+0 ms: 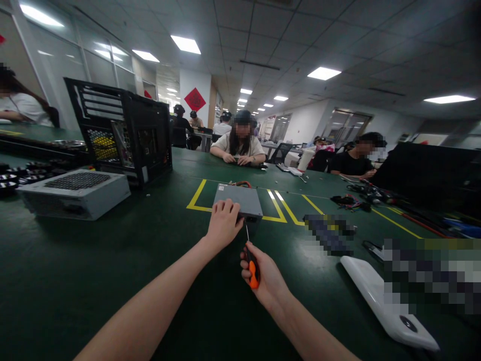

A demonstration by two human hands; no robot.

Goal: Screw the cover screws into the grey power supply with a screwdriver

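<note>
A grey metal computer power supply (246, 199) lies on the green table inside a yellow-taped outline, with coloured cables behind it. My left hand (224, 224) grips its near left part, fingers over the top and thumb along the front edge. In my right hand (267, 277) is a screwdriver (253, 273) with an orange and black handle. Its thin shaft points up toward the near face of the power supply. Whether the tip touches a screw cannot be made out.
To the left stand an open black computer case (148, 138) and a second power supply (80, 193). A white rounded device (383, 296) lies at right, near loose cables (351, 202). Across the table sits a person (240, 143); another person (361, 159) is farther right.
</note>
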